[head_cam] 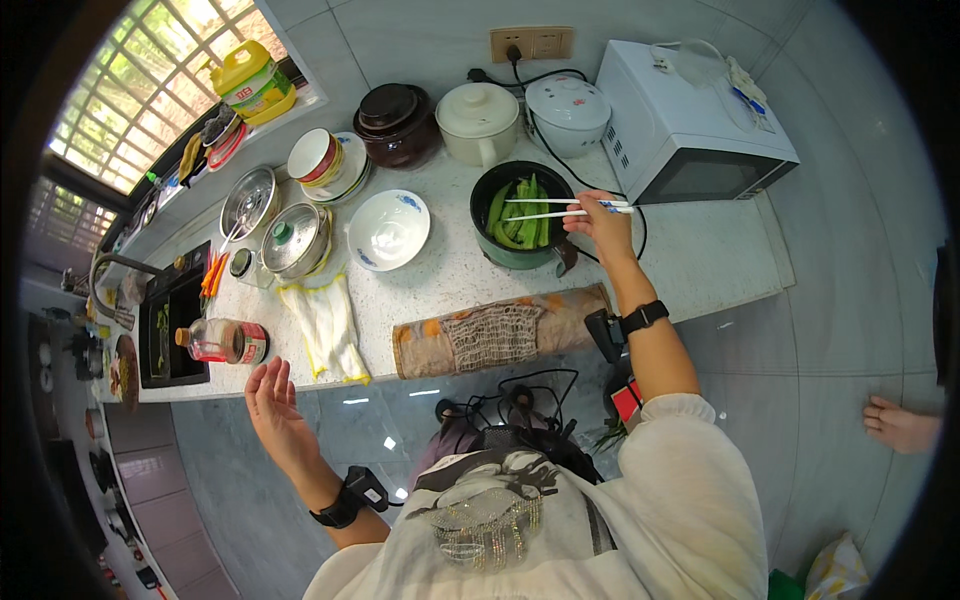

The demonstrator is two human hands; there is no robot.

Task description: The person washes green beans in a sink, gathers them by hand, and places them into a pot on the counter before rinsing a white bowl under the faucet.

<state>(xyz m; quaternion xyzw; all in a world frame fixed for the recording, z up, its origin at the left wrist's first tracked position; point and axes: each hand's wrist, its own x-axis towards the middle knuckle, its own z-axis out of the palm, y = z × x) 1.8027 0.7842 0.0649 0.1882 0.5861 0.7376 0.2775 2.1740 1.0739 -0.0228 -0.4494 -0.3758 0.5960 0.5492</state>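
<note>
My right hand [600, 225] grips a pair of white chopsticks [541, 201]. Their tips reach over long green vegetable pods [529, 225] inside an electric pot [517, 259] with a green outside and a dark inside. The pot's brown handle [568, 256] is just below my right hand. My left hand [279, 420] is empty, raised in front of the counter edge with its fingers loosely spread. Closest to it is a plastic bottle [225, 341] with a red label, lying on its side. A white cloth [326, 326] with yellow edging lies to its right.
A white bowl [388, 229] with blue decoration stands left of the pot. A rolled mat [495, 334] lies along the counter's front edge. Behind are lidded pots [477, 120] and a microwave oven [697, 127]. A black cord [555, 154] runs close by. A bystander's hand [900, 425] shows at right.
</note>
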